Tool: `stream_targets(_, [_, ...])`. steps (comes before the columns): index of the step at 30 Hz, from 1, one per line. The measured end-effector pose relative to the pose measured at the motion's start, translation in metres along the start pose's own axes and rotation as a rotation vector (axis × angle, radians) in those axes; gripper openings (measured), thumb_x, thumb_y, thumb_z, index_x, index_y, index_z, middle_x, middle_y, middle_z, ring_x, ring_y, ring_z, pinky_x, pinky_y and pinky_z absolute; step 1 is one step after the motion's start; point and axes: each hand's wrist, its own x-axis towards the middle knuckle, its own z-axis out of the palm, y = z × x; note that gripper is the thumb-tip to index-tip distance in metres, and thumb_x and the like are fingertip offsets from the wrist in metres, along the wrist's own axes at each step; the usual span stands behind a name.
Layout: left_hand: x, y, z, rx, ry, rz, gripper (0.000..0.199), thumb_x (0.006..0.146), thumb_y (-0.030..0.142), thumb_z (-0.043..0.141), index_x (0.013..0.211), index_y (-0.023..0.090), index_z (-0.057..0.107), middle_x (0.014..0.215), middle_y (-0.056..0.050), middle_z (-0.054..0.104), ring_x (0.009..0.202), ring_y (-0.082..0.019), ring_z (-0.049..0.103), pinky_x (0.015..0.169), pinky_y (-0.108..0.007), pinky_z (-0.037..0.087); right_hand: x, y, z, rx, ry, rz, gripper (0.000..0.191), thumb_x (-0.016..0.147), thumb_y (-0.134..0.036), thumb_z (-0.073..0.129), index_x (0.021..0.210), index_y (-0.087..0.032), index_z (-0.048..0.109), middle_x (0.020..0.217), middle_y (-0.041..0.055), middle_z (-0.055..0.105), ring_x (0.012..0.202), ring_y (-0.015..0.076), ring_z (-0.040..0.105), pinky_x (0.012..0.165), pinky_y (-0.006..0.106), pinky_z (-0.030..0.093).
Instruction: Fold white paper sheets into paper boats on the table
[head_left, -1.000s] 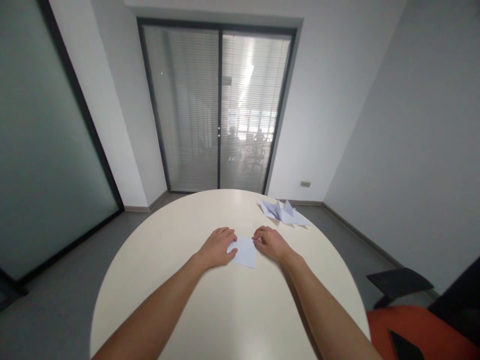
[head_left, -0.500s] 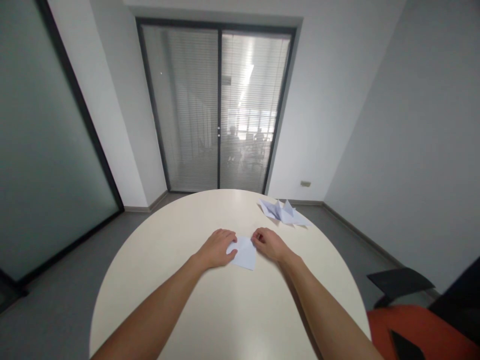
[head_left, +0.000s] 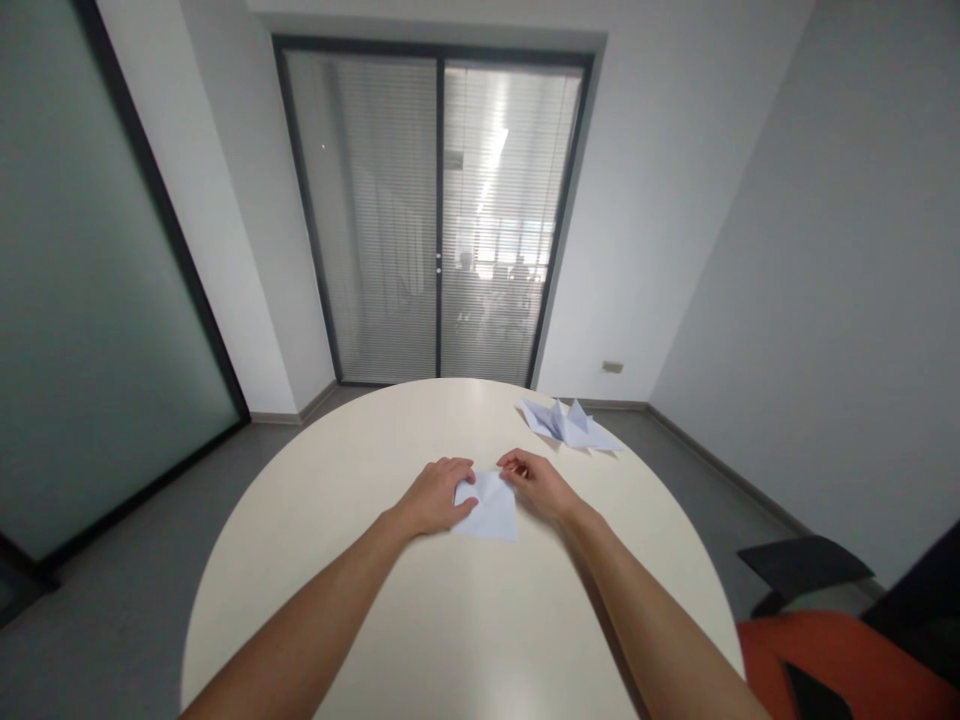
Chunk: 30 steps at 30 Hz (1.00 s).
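Note:
A small white sheet of paper (head_left: 491,512) lies on the round cream table (head_left: 360,440), between my hands. My left hand (head_left: 441,495) rests on its left side, thumb and fingers apart and pressing on the paper. At the top right corner, my right hand (head_left: 538,482) pinches the paper's edge between thumb and index finger. Faint crease lines show near the paper's upper part.
Folded white paper shapes (head_left: 570,425) stand near the table's far right edge. An orange chair (head_left: 817,655) with black armrests is at the lower right. Beyond the table is a glass door (head_left: 360,220) with blinds.
The paper has turned slightly, its lower edge now more level. My right hand has moved a little up and left along its top corner. My left hand has barely moved.

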Motion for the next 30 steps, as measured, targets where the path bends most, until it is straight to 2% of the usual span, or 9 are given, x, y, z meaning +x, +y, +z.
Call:
stream_targets(4, [0.003,-0.002,0.002,-0.048,0.026,-0.041,0.021,0.08,0.025,0.068,0.101,0.022,0.064,0.103,-0.005,0.069,0.1,-0.025,0.06,0.091,-0.039,0.045,0.002,0.001,0.001,0.051,0.038,0.013,0.025,0.083,-0.035,0.066,0.103,-0.02,0.068,0.082,0.002,0.069,0.069,0.0146,0.056,0.065,0.027,0.042])
stream_targets(6, [0.005,-0.003,0.003,-0.097,0.053,-0.059,0.016,0.08,0.021,0.065,0.096,0.021,0.064,0.097,-0.004,0.068,0.094,-0.023,0.061,0.087,-0.035,0.046,0.003,0.0,0.001,0.111,0.055,0.032,0.03,0.081,-0.037,0.068,0.104,-0.019,0.067,0.078,0.0015,0.068,0.066,0.0142,0.055,0.063,0.027,0.042])
stream_targets(9, [0.006,-0.006,0.005,-0.188,0.079,-0.054,0.013,0.081,0.015,0.061,0.092,0.021,0.065,0.093,-0.002,0.068,0.087,-0.019,0.062,0.081,-0.03,0.047,0.004,-0.002,0.001,0.21,0.051,0.063,0.036,0.079,-0.041,0.07,0.106,-0.017,0.067,0.072,0.0012,0.066,0.062,0.0142,0.055,0.06,0.027,0.041])
stream_targets(12, [0.007,-0.006,0.004,-0.229,0.115,-0.047,0.011,0.083,0.013,0.06,0.088,0.021,0.065,0.091,-0.001,0.068,0.085,-0.017,0.063,0.081,-0.029,0.046,0.003,-0.005,0.002,0.262,0.054,0.081,0.045,0.078,-0.043,0.071,0.115,-0.018,0.063,0.071,0.0002,0.065,0.064,0.0149,0.056,0.062,0.028,0.043])
stream_targets(16, [0.01,-0.003,0.0,-0.238,0.218,-0.074,0.011,0.084,0.012,0.059,0.087,0.021,0.065,0.092,-0.002,0.068,0.087,-0.017,0.062,0.082,-0.029,0.047,0.0,-0.004,0.002,0.179,0.059,0.137,0.053,0.076,-0.045,0.073,0.12,-0.018,0.06,0.074,-0.0006,0.062,0.066,0.0146,0.056,0.063,0.027,0.043])
stream_targets(21, [0.013,-0.001,-0.002,-0.26,0.388,-0.084,0.01,0.086,0.014,0.056,0.087,0.021,0.063,0.092,-0.002,0.066,0.089,-0.018,0.062,0.085,-0.031,0.046,-0.001,-0.002,0.003,0.074,-0.046,0.189,0.049,0.074,-0.046,0.076,0.111,-0.016,0.064,0.081,0.0026,0.067,0.07,0.016,0.059,0.063,0.027,0.044])
stream_targets(24, [0.014,-0.001,-0.001,-0.281,0.483,-0.14,0.008,0.086,0.016,0.055,0.084,0.021,0.061,0.09,-0.002,0.065,0.089,-0.018,0.061,0.084,-0.031,0.046,0.001,-0.005,0.004,0.097,-0.048,0.176,0.046,0.071,-0.041,0.079,0.106,-0.015,0.065,0.087,0.0049,0.069,0.072,0.0165,0.06,0.064,0.027,0.045])
stream_targets(28, [0.016,-0.003,0.003,-0.333,0.553,-0.258,0.002,0.085,0.022,0.059,0.084,0.021,0.057,0.086,-0.001,0.064,0.084,-0.017,0.06,0.081,-0.031,0.048,0.004,-0.009,0.007,0.23,0.006,0.175,0.049,0.068,-0.037,0.079,0.107,-0.015,0.06,0.081,0.0015,0.066,0.068,0.0147,0.059,0.061,0.025,0.045])
stream_targets(30, [0.018,-0.005,0.006,-0.375,0.576,-0.321,0.008,0.084,0.026,0.062,0.087,0.022,0.056,0.087,0.0,0.064,0.082,-0.017,0.061,0.079,-0.031,0.049,0.004,-0.011,0.01,0.272,0.023,0.176,0.048,0.067,-0.038,0.08,0.104,-0.016,0.059,0.078,0.0001,0.064,0.067,0.0145,0.058,0.06,0.025,0.045])
